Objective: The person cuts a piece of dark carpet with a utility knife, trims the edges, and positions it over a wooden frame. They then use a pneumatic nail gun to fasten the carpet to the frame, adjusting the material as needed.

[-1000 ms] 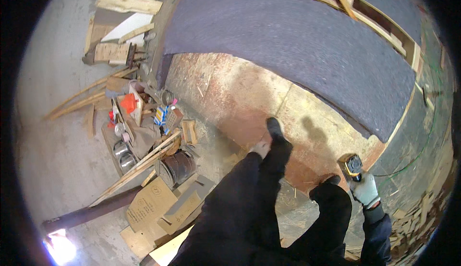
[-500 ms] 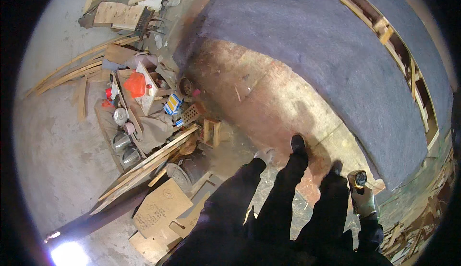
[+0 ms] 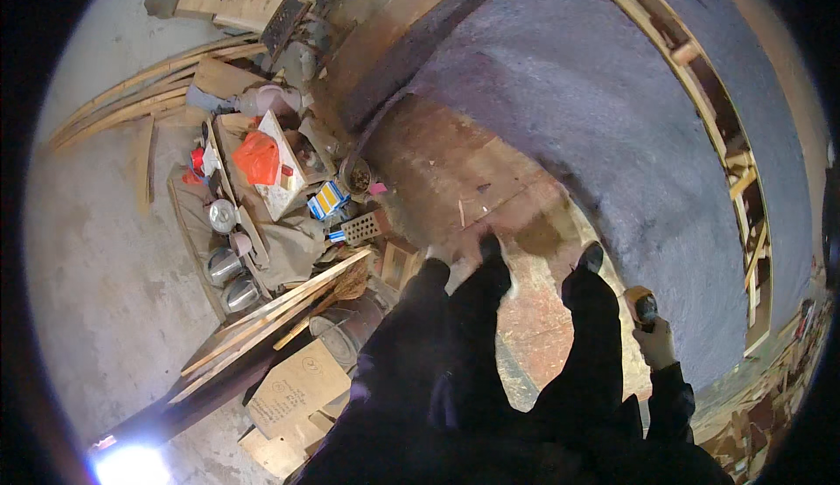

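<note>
My right hand, in a pale glove, is wrapped round a hand tool with a dark rounded head; its exact kind is unclear. The tool is close to the near edge of a large panel covered in grey-blue fabric. My left hand reaches forward beside a small wooden box; it is blurred and its fingers cannot be made out. Between my arms, my dark-trousered legs and shoes stand on a worn reddish-brown board.
An open wooden frame runs along the panel's far right side. To the left lie a perforated brick, a blue-and-yellow box, an orange bag, a bucket, long wooden strips and cardboard. Wood scraps lie at lower right.
The view has shifted, and my feet stand differently on the board. My left hand has moved forward and left, nearer the small wooden box. My right hand still holds the tool, now farther forward beside the fabric.
</note>
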`<state>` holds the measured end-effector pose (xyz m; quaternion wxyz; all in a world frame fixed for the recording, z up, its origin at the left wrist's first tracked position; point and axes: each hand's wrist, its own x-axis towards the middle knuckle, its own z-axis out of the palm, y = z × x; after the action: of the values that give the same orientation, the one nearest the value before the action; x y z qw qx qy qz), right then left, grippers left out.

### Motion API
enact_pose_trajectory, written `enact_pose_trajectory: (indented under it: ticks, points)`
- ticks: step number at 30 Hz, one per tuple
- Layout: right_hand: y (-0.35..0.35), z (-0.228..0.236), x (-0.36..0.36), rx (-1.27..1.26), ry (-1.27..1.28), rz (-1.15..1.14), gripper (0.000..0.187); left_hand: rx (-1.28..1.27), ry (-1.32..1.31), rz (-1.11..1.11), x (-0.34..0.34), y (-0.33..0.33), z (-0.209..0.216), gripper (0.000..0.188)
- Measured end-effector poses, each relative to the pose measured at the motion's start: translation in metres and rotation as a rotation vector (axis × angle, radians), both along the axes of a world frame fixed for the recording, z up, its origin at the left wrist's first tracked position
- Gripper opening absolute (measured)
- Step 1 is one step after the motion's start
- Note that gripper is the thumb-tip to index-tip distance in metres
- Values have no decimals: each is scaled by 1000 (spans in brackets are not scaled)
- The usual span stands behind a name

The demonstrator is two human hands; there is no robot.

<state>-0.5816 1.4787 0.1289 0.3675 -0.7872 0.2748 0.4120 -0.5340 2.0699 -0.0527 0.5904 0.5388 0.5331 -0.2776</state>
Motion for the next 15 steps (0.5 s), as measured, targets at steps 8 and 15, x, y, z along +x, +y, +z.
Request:
enact_pose_trajectory:
  ticks: [8, 15]
  points:
    - [66, -35, 55, -263, 25, 73, 23, -207, -185, 443, 245, 165, -67, 48]
    - [214, -35, 85, -216, 393, -288, 20, -296, -100, 726, 392, 286, -170, 90]
